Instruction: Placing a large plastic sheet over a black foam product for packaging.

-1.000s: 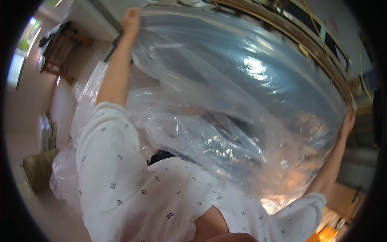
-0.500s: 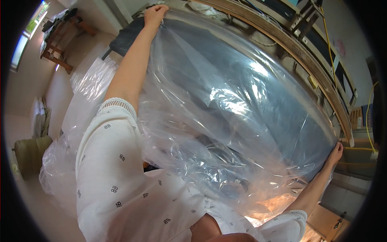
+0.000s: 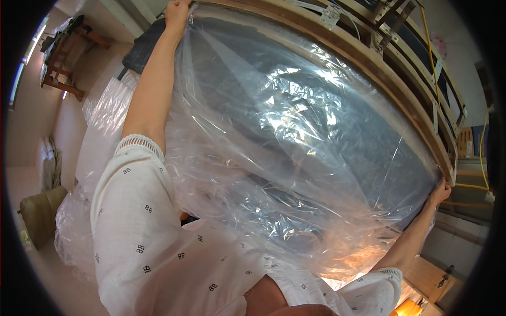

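A large clear plastic sheet (image 3: 221, 131) stretches across the middle, wrinkled and shiny, over a dark bluish surface. At the far left my left hand (image 3: 178, 15) has its fingers closed on the sheet's upper corner. My right hand (image 3: 439, 191), arm reached out to the right, is closed on the sheet's right corner, beside the end of a wooden bar (image 3: 392, 95). That bar curves along the sheet's far edge and meets or lies very close to it. Toward me the sheet falls in loose, crumpled folds.
Metal brackets (image 3: 331, 17) and yellow cables (image 3: 429, 52) run over the wooden frame at the far side. More crumpled plastic hangs at the left, near an olive cushioned seat (image 3: 42, 217). A wooden bench (image 3: 66, 58) stands at the far left. Orange light glows at the lower right.
The wooden bar and the sheet's far edge have come together, closing the gap between them. My left hand has shifted up and left in the view; both hands keep their grip.
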Available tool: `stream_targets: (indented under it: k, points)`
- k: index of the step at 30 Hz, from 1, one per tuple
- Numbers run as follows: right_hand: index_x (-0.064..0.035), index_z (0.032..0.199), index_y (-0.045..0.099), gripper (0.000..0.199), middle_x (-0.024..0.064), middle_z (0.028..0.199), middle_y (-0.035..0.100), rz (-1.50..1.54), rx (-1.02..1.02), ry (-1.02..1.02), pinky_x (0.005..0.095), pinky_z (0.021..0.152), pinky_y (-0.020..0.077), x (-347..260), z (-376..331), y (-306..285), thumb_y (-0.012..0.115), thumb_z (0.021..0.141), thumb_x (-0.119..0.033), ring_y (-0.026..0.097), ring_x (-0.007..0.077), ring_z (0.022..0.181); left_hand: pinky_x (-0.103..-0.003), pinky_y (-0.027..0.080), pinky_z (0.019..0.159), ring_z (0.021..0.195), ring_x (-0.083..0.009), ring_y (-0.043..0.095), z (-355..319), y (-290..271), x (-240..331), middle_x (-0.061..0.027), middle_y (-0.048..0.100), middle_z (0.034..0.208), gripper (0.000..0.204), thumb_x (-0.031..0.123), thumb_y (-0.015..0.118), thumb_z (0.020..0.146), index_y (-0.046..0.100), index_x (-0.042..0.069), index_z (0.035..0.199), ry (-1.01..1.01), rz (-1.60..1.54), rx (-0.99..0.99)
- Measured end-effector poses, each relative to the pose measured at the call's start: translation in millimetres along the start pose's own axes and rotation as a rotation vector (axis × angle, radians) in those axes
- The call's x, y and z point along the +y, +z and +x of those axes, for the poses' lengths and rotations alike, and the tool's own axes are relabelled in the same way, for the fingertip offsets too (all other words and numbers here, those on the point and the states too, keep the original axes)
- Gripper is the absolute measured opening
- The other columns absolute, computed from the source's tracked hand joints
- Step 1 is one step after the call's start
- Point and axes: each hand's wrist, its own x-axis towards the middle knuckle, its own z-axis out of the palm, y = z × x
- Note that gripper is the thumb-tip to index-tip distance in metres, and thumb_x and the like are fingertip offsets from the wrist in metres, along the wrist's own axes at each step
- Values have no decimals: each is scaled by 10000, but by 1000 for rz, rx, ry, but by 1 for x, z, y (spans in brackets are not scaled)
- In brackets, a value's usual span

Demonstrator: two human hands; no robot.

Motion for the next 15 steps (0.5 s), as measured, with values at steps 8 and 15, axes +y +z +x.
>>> stream_targets:
  k: [8,15]
  points:
    - [117,1008,585,431,188,935,622,356,-120,134,333,798,398,-35,-6,-8,416,869,-255,561,243,858,-255,475,551,598,-146,534,2,-8,7,-69,531,702,188,176,478,856,516,16,767,-81,-260,190]
    - [126,1006,575,464,211,944,613,290,-73,129,354,808,393,-54,-10,-9,402,883,-287,557,281,859,-437,428,775,889,-331,573,-7,-17,13,-179,622,860,398,362,390,889,618,36,912,147,407,471]
